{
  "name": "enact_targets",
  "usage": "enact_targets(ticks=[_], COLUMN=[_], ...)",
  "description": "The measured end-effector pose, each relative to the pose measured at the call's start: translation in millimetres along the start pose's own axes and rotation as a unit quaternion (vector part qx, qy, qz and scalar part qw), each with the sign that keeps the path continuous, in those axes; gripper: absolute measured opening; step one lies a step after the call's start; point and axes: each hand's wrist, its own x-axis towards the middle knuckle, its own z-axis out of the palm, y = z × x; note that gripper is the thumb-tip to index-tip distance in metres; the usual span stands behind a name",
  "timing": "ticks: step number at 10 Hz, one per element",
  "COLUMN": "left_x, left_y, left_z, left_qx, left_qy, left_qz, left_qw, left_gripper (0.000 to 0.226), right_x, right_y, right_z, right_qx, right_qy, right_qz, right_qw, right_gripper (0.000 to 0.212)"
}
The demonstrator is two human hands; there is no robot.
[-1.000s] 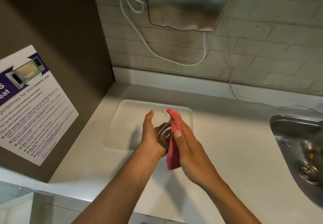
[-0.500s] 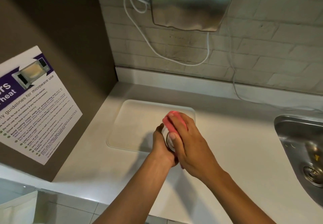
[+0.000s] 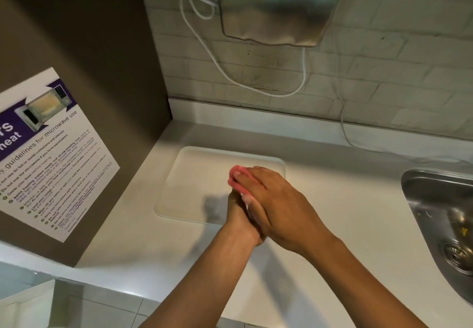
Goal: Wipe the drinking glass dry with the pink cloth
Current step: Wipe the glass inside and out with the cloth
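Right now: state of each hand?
Left hand: closed around something under the right hand; the glass itself is hidden.
Right hand: closed, pressing the pink cloth over it.

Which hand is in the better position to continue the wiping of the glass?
The right hand: it lies on top with the pink cloth under its fingers. The left hand sits underneath and appears to hold the glass, which is almost hidden between them.

Dim, warm indoor light. Bright band falls across white countertop. Hands cast soft dark shadow onto tray. Bluish glare streaks on steel hand dryer. Motion blur over hands; wide-angle bending at edges.
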Motion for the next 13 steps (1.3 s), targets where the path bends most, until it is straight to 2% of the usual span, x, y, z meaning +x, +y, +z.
enact_targets(ticks=[1,2,3,4,5,6,7,8,9,10,11,12,13], left_x=[-2,-3,-6,-10,-15,-15,-6,-7,-9,-23,-22,-5,-16], left_y=[7,20,23,15,2,5,16,27,-1,-11,7,17,-2], left_z=[6,9,10,8,4,7,9,3,9,17,13,7,3], left_qx=[0.029,-0.009,0.004,0.038,0.034,0.047,0.067,0.079,0.049,0.150,0.085,-0.039,-0.097], left_qy=[0.020,0.020,0.030,0.040,0.056,0.089,0.090,0.085,0.033,0.048,-0.001,-0.068,-0.149], left_qz=[-0.021,-0.003,-0.004,0.023,0.033,0.002,0.029,0.042,0.045,0.060,0.016,0.037,0.026], left_qw=[0.999,1.000,1.000,0.998,0.997,0.995,0.993,0.992,0.997,0.986,0.996,0.996,0.984], left_gripper=[0.060,0.073,0.065,0.051,0.048,0.060,0.062,0.058,0.050,0.058,0.067,0.066,0.043], right_x=[2,-18,-35,-31,-16,-10,-26,-36,-25,-13,-14,-25,-23], right_y=[-1,-5,-5,-2,-5,-7,-17,-10,-1,1,-5,-14,-10], right_z=[1,14,29,24,11,11,21,29,20,5,5,17,17], right_qx=[0.146,0.178,0.090,0.034,0.079,0.188,0.184,0.087,-0.009,0.114,0.266,0.167,0.034], right_qy=[0.028,0.037,0.051,0.053,0.014,0.029,0.033,0.061,0.046,0.029,0.064,0.047,0.067], right_qz=[0.111,0.089,0.042,0.005,0.058,0.142,0.100,0.025,-0.036,0.055,0.128,0.079,0.000], right_qw=[0.983,0.979,0.994,0.998,0.995,0.972,0.977,0.994,0.998,0.992,0.953,0.982,0.997], right_gripper=[0.060,0.064,0.065,0.053,0.060,0.068,0.061,0.066,0.053,0.056,0.055,0.053,0.047])
